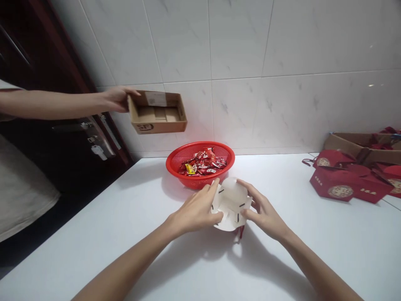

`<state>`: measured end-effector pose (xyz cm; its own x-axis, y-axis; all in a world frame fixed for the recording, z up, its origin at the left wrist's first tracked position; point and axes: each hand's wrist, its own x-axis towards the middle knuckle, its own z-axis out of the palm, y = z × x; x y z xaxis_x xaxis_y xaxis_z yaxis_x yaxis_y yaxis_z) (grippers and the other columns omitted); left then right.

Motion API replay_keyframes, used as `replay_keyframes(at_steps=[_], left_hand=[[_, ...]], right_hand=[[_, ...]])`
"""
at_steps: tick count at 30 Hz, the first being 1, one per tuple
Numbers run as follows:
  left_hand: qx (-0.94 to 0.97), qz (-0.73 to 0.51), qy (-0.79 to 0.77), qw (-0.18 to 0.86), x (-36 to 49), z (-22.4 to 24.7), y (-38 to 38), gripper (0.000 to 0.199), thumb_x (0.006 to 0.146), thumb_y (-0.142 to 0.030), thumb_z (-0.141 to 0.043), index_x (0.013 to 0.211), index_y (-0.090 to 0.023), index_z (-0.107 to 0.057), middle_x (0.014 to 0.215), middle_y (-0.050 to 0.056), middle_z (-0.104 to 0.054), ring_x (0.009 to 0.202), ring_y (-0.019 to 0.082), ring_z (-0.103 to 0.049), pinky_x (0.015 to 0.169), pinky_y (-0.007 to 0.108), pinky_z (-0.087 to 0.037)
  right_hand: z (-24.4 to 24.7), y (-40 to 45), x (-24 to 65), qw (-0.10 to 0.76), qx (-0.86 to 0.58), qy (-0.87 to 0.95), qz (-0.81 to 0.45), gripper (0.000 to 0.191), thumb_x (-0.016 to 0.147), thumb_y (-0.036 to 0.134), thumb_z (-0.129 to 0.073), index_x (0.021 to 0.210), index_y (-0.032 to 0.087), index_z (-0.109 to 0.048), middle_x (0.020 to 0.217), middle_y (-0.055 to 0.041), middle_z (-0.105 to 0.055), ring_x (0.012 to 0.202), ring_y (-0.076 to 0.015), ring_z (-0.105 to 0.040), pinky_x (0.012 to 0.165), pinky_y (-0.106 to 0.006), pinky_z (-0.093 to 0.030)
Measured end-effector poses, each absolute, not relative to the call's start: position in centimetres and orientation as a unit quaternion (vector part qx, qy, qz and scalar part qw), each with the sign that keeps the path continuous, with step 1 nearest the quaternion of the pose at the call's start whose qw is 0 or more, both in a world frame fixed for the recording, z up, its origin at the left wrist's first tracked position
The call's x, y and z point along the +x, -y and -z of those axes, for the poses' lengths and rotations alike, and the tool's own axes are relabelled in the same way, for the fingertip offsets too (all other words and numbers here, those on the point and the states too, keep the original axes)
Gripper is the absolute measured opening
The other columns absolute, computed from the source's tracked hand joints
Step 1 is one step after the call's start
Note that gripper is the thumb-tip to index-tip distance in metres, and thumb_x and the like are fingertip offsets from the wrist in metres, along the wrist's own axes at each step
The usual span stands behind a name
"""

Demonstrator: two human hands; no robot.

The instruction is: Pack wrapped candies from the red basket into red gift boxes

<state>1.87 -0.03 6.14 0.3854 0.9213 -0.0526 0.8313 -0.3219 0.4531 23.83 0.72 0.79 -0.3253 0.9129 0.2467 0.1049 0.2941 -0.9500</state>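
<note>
Between my two hands is a small paper gift box [231, 202], its flaps spread and its white inside facing me. Dark slots show in the flaps, and a bit of red ribbon [241, 232] hangs below it. My left hand [199, 209] grips the box's left side, thumb on the inner edge. On the right side, my right hand [263, 211] pinches a flap between thumb and fingers. Just beyond the box stands a red plastic basket [171, 167] with many wrapped candies [205, 163] in it, mostly red, one yellow.
At left, another person's hand [119, 98] holds a brown cardboard box [161, 126] above the table, its open side toward me. Several red gift boxes [335, 182] stand at the right, before a larger carton [344, 142]. A tiled wall [238, 113] borders the white table [140, 259].
</note>
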Motion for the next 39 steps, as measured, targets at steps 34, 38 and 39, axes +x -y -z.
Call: replay_keyframes(at_steps=[34,38,39], left_hand=[[0.84,-0.049,-0.468,0.269,-6.2,-7.6,-14.5,0.028,0.084,-0.031,-0.065,0.107,-0.022,-0.077,0.106,0.003,-0.079,0.099,0.022,-0.071,0.085,0.026,-0.052],[0.871,0.05,-0.413,0.262,-4.3,-6.5,-16.1,0.035,0.088,-0.021,-0.056,0.117,-0.03,-0.074,0.111,-0.002,-0.077,0.099,0.019,-0.069,0.083,0.023,-0.049],[0.877,0.063,-0.404,0.252,-3.9,-6.3,-16.3,0.041,0.088,-0.019,-0.056,0.123,-0.032,-0.071,0.114,-0.002,-0.076,0.101,0.019,-0.069,0.084,0.023,-0.049]], right_hand=[[-4.2,-13.7,17.5,0.473,-0.378,0.742,-0.287,0.011,0.084,0.024,-0.061,0.088,0.018,-0.07,0.095,-0.0081,-0.075,0.091,-0.0216,-0.071,0.086,-0.038,-0.055],[-3.3,-16.6,16.0,0.404,-0.449,0.759,-0.242,0.011,0.084,0.016,-0.059,0.088,0.017,-0.069,0.099,-0.0098,-0.074,0.087,-0.0206,-0.07,0.082,-0.033,-0.052],[-3.2,-17.0,15.8,0.382,-0.464,0.766,-0.228,0.011,0.084,0.016,-0.059,0.089,0.017,-0.068,0.1,-0.01,-0.073,0.087,-0.0207,-0.069,0.08,-0.032,-0.051]])
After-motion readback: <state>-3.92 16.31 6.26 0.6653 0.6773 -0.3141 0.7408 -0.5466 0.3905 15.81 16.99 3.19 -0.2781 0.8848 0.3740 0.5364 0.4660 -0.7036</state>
